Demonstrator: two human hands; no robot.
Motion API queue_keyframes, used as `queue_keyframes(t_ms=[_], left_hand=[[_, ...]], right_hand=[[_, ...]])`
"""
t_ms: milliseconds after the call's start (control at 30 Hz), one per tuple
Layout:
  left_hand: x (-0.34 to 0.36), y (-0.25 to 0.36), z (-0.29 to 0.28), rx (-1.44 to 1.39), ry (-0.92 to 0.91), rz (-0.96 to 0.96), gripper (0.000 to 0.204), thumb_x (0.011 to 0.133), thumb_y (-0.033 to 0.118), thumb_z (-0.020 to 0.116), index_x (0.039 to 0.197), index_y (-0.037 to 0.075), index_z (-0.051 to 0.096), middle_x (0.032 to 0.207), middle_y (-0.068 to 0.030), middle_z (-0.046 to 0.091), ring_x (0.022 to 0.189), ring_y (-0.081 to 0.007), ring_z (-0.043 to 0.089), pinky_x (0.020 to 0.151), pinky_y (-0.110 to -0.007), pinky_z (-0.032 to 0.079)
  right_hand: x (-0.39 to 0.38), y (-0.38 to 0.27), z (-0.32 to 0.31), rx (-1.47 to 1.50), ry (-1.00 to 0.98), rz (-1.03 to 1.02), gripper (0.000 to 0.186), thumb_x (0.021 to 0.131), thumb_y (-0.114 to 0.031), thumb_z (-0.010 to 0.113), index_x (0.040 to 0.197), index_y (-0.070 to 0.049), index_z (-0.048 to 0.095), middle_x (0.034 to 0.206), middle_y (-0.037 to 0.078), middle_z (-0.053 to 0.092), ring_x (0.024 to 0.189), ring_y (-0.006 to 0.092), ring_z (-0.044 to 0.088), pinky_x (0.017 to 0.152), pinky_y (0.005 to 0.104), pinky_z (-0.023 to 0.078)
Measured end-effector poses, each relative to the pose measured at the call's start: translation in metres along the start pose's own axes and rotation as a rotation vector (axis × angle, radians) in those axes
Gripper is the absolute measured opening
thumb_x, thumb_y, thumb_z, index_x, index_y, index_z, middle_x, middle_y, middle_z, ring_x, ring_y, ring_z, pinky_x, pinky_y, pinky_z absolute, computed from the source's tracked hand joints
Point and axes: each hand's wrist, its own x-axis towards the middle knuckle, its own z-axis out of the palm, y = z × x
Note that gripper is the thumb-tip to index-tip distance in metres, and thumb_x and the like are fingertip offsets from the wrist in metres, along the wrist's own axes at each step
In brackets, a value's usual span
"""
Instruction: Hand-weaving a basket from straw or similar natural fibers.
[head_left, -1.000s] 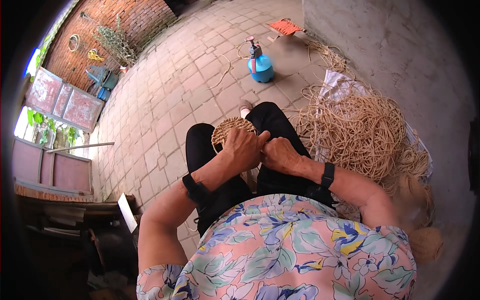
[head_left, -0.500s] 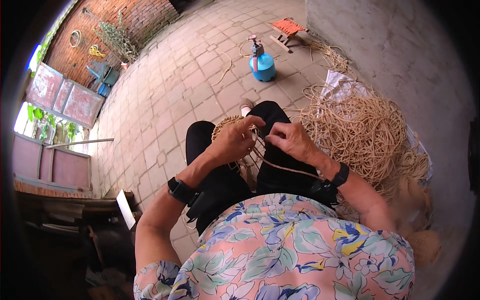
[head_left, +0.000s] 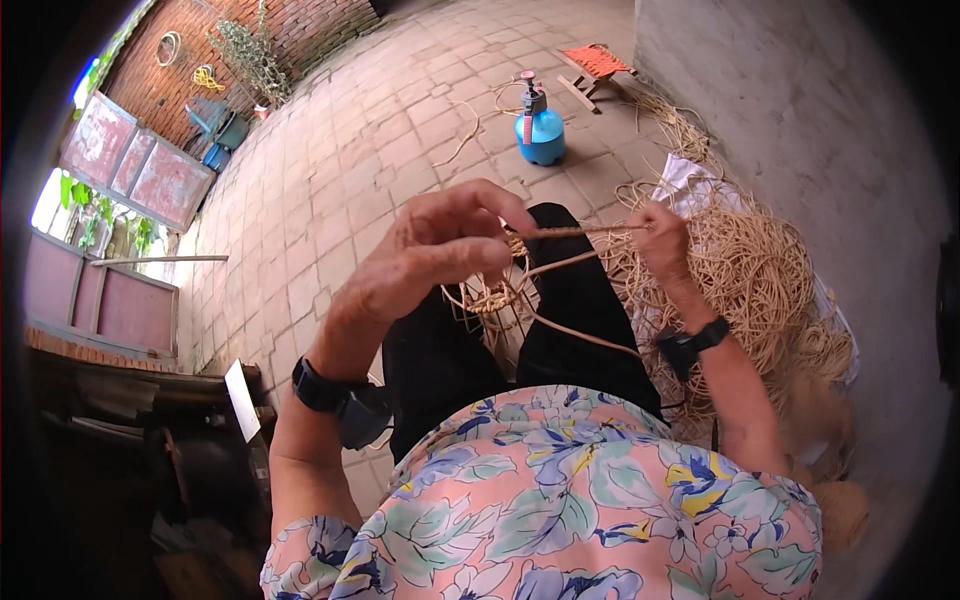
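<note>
My right hand (head_left: 663,242) is closed in a fist round a tan cord (head_left: 585,231), drawn out almost level to the right. The cord's other end meets a small frame of thin rods partly wrapped in cord (head_left: 490,302), over my lap. My left hand (head_left: 440,240) curls round the upper side of this frame; thumb and forefinger stand a little apart by the cord, and the other fingers are mostly hidden. A second stretch of cord (head_left: 585,338) runs from the frame down past my right thigh.
Beside my right leg a big tangled heap of tan cord (head_left: 740,270) lies on a white sack (head_left: 690,175) against a grey wall (head_left: 800,110). Ahead on the paving stand a blue pressure sprayer (head_left: 541,135) and a low stool with an orange woven seat (head_left: 597,62).
My right hand has moved away from the left, out to the right and up, pulling the cord taut. My left hand has risen and turned, and the frame shows more below it.
</note>
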Motion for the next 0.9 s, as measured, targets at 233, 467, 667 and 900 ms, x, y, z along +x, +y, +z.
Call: queue_keyframes(t_ms=[233, 467, 667, 900], left_hand=[[-0.019, -0.054, -0.068, -0.498, 0.178, 0.194, 0.014, 0.098, 0.010, 0.057, 0.112, 0.008, 0.057, 0.066, 0.0052, 0.037, 0.056, -0.0049, 0.033, 0.049, -0.020, 0.026], [-0.037, -0.035, -0.069, -0.280, 0.377, 0.267, 0.016, 0.102, 0.011, 0.049, 0.116, 0.008, 0.057, 0.067, 0.0005, 0.046, 0.053, -0.0050, 0.032, 0.049, -0.020, 0.027], [-0.028, -0.029, -0.059, -0.262, 0.293, 0.291, 0.016, 0.102, 0.010, 0.048, 0.116, 0.008, 0.056, 0.066, -0.0013, 0.047, 0.053, -0.0056, 0.032, 0.049, -0.021, 0.027], [-0.028, -0.021, -0.047, -0.199, 0.308, 0.318, 0.015, 0.101, 0.012, 0.050, 0.114, 0.007, 0.058, 0.066, -0.0005, 0.049, 0.055, -0.0057, 0.036, 0.050, -0.021, 0.028]], right_hand=[[-0.078, 0.259, -0.342, -0.714, 0.398, 0.929, 0.071, 0.084, -0.059, 0.065, 0.093, 0.011, 0.068, 0.084, 0.020, 0.070, 0.074, 0.0320, 0.066, 0.067, 0.0433, 0.049], [-0.059, 0.086, -0.175, -0.598, -0.791, 0.741, 0.043, 0.072, -0.035, 0.082, 0.053, -0.005, 0.056, 0.047, 0.002, 0.051, 0.044, 0.0114, 0.050, 0.041, 0.0308, 0.036], [-0.021, -0.114, -0.025, 0.130, -0.383, -0.195, 0.016, 0.087, -0.013, 0.069, 0.102, -0.009, 0.067, 0.072, 0.012, 0.067, 0.060, 0.0273, 0.065, 0.055, 0.0353, 0.050], [-0.015, -0.078, 0.001, 0.240, -0.875, 0.031, 0.023, 0.093, -0.027, 0.060, 0.095, -0.005, 0.067, 0.078, 0.012, 0.067, 0.064, 0.0264, 0.062, 0.059, 0.0369, 0.051]])
